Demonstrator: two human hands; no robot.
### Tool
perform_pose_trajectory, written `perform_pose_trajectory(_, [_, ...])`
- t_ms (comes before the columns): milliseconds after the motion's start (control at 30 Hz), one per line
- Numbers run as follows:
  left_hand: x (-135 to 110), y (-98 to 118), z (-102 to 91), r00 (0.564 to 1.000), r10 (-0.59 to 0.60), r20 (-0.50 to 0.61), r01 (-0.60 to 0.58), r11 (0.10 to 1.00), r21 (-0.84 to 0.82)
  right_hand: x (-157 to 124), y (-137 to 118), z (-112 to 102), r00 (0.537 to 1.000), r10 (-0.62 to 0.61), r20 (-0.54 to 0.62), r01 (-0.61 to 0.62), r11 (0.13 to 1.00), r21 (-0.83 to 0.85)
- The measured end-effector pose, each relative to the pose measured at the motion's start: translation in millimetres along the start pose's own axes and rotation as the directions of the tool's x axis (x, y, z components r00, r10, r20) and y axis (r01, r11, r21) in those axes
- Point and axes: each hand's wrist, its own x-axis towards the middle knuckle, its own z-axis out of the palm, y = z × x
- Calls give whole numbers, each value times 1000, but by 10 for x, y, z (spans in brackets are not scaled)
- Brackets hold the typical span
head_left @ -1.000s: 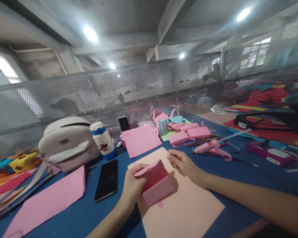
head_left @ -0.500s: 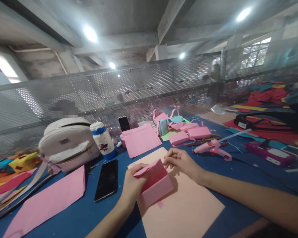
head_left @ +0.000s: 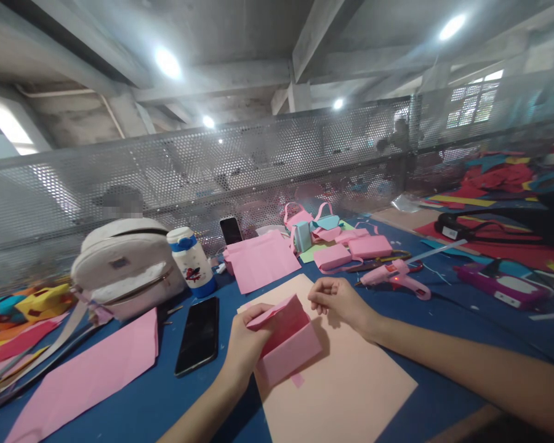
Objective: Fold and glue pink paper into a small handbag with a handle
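Note:
A small pink paper box (head_left: 290, 349) with a raised flap is gripped by my left hand (head_left: 250, 344), whose thumb and fingers close on its left side. The box is tilted and its inside shows. Just right of it, apart from the box, my right hand (head_left: 339, 303) has its fingers curled together over the peach sheet; whatever they may hold is too small to make out. The peach sheet (head_left: 346, 394) lies under both. A small pink paper scrap (head_left: 298, 381) sits in front of the box.
A pink glue gun (head_left: 392, 275) with a lit red light lies to the right, near finished pink paper bags (head_left: 370, 246). Left are a black phone (head_left: 197, 335), a water bottle (head_left: 192, 264), a white backpack (head_left: 124, 264) and pink sheets (head_left: 101, 369). A perforated metal partition (head_left: 258, 160) stands behind.
My right hand has drawn slightly to the right, away from the box's edge. My left hand and the box have barely shifted.

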Motion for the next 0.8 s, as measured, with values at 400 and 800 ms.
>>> perform_pose_trajectory(400, [-16, 29, -11, 1000, -1, 12, 2, 1000, -13, -17, -3, 20, 1000, 2, -11, -2, 998, -65])
perform_pose_trajectory(800, [-25, 26, -11, 1000, -23, 13, 24, 999, -41, -19, 3, 18, 996, 45, -71, -50, 996, -75])
